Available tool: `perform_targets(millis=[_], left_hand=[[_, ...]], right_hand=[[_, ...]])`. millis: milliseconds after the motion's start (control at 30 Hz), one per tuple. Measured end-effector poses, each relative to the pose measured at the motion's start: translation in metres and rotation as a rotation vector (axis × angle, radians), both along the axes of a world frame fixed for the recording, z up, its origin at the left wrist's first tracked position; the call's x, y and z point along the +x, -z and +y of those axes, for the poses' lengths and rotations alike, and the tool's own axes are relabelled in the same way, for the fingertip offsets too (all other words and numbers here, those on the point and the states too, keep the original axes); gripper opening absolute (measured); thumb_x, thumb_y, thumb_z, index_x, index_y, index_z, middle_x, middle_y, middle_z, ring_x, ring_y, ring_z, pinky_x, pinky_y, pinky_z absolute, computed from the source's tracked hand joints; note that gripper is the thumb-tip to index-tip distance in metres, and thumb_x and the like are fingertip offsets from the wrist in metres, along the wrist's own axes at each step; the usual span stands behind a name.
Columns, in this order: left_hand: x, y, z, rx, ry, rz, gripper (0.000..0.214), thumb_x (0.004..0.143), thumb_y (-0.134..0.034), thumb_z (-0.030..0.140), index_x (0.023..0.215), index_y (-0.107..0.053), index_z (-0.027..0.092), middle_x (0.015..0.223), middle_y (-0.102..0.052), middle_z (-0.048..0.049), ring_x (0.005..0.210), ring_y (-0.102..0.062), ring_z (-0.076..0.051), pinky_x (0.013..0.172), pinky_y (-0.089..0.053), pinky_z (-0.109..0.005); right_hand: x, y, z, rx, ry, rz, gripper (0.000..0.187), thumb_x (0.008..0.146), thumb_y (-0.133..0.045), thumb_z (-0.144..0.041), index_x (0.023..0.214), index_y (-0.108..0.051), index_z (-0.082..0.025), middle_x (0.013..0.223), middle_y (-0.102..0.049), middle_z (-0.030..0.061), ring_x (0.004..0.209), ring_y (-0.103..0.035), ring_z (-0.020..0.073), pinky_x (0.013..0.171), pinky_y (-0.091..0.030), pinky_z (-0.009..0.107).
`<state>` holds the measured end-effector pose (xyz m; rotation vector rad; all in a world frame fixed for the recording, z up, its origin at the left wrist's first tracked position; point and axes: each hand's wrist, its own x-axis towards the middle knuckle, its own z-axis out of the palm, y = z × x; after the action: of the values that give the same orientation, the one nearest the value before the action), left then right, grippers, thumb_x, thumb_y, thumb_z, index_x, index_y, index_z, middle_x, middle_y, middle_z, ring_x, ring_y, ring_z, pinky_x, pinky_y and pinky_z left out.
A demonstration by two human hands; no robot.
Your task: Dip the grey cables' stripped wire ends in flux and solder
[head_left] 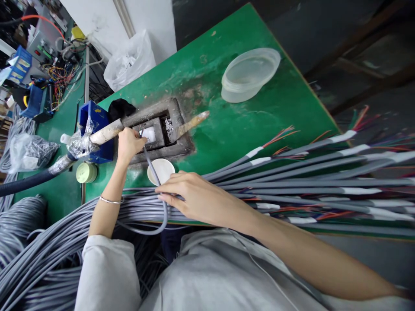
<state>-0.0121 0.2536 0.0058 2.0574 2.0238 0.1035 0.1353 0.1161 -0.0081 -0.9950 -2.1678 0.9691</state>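
My left hand is closed round the upper end of a grey cable, over a rectangular, grimy metal pot set into the bench. Hidden by the fingers, the cable's tip cannot be made out. Lower down, my right hand pinches the same cable between thumb and fingers, and below it the cable bends back in a loop. Beside the cable is a small white dish. Shiny silvery material lies in the pot's opening, near a white block and a stained stick.
A thick bundle of grey cables runs along the front edge; several have white-wrapped ends with coloured wires. A clear plastic tub stands on the green bench. Left are a pale pipe, blue bin and round green container.
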Motion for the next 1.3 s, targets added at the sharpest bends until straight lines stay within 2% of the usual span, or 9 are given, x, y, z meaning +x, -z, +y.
perform_targets(millis=[267, 400, 567, 733, 933, 1000, 1100, 1233, 1300], left_hand=[[0.0, 0.004, 0.002, 0.014, -0.001, -0.036, 0.027, 0.061, -0.058, 0.015, 0.039, -0.044, 0.019, 0.037, -0.044, 0.0008, 0.046, -0.048, -0.014, 0.052, -0.037, -0.026], [-0.003, -0.01, -0.009, 0.05, 0.014, -0.115, 0.029, 0.064, -0.059, 0.018, 0.039, -0.044, 0.018, 0.037, -0.045, 0.0018, 0.042, -0.045, -0.011, 0.049, -0.035, -0.024], [-0.01, -0.033, -0.045, 0.151, 0.004, -0.324, 0.031, 0.068, -0.06, 0.03, 0.044, -0.047, 0.016, 0.038, -0.045, 0.0032, 0.039, -0.04, -0.008, 0.043, -0.029, -0.022], [-0.014, -0.04, -0.082, 0.142, -0.077, -0.7, 0.029, 0.066, -0.064, 0.037, 0.049, -0.053, 0.016, 0.04, -0.047, 0.0039, 0.035, -0.04, -0.007, 0.037, -0.03, -0.021], [-0.009, -0.037, -0.107, 0.265, -0.125, -0.862, 0.029, 0.063, -0.07, 0.037, 0.049, -0.058, 0.014, 0.045, -0.052, 0.0029, 0.04, -0.042, -0.006, 0.039, -0.032, -0.019], [-0.005, -0.033, -0.116, 0.328, -0.179, -0.919, 0.024, 0.061, -0.072, 0.036, 0.059, -0.065, 0.014, 0.05, -0.057, 0.0018, 0.045, -0.048, -0.007, 0.044, -0.038, -0.019], [0.002, -0.025, -0.132, 0.376, -0.267, -1.08, 0.029, 0.064, -0.072, 0.039, 0.079, -0.07, 0.013, 0.055, -0.062, 0.0001, 0.049, -0.055, -0.01, 0.051, -0.046, -0.022], [0.009, -0.021, -0.148, 0.391, -0.316, -1.288, 0.029, 0.065, -0.072, 0.042, 0.067, -0.066, 0.014, 0.054, -0.061, 0.0, 0.042, -0.051, -0.007, 0.042, -0.042, -0.019], [0.01, -0.021, -0.154, 0.383, -0.328, -1.317, 0.03, 0.064, -0.073, 0.042, 0.06, -0.063, 0.014, 0.049, -0.057, 0.0013, 0.036, -0.044, -0.005, 0.035, -0.034, -0.017]], right_hand=[[0.0, 0.001, 0.001, -0.04, 0.006, 0.049, 0.019, 0.087, -0.054, -0.017, 0.089, -0.073, -0.014, 0.084, -0.074, 0.0078, 0.081, -0.067, 0.0195, 0.073, -0.045, 0.028], [0.002, -0.004, 0.0, -0.072, -0.021, 0.127, 0.018, 0.085, -0.056, -0.017, 0.088, -0.074, -0.014, 0.082, -0.074, 0.0066, 0.078, -0.066, 0.0182, 0.072, -0.045, 0.027], [0.005, -0.015, -0.003, -0.112, -0.257, 0.258, 0.016, 0.083, -0.059, -0.015, 0.085, -0.075, -0.012, 0.078, -0.074, 0.0054, 0.071, -0.065, 0.0144, 0.068, -0.045, 0.023], [0.006, -0.019, -0.006, -0.155, -0.508, 0.263, 0.017, 0.082, -0.059, -0.013, 0.087, -0.075, -0.011, 0.078, -0.074, 0.0056, 0.07, -0.066, 0.013, 0.067, -0.047, 0.02], [0.003, -0.017, -0.008, -0.154, -0.616, 0.162, 0.019, 0.082, -0.058, -0.012, 0.091, -0.074, -0.012, 0.082, -0.075, 0.0069, 0.074, -0.069, 0.0143, 0.07, -0.048, 0.02], [0.001, -0.016, -0.008, -0.151, -0.615, 0.133, 0.02, 0.082, -0.057, -0.012, 0.092, -0.074, -0.012, 0.084, -0.075, 0.0068, 0.076, -0.069, 0.0142, 0.07, -0.048, 0.019], [-0.001, -0.016, -0.01, -0.15, -0.613, 0.092, 0.021, 0.082, -0.057, -0.012, 0.094, -0.074, -0.013, 0.087, -0.075, 0.007, 0.078, -0.069, 0.0153, 0.071, -0.048, 0.021], [-0.002, -0.014, -0.011, -0.148, -0.673, 0.058, 0.021, 0.081, -0.057, -0.01, 0.092, -0.074, -0.014, 0.085, -0.075, 0.0065, 0.074, -0.068, 0.0143, 0.068, -0.047, 0.021], [0.0, -0.013, -0.009, -0.133, -0.621, 0.091, 0.018, 0.08, -0.057, -0.01, 0.083, -0.074, -0.014, 0.076, -0.074, 0.005, 0.065, -0.065, 0.0124, 0.063, -0.046, 0.02]])
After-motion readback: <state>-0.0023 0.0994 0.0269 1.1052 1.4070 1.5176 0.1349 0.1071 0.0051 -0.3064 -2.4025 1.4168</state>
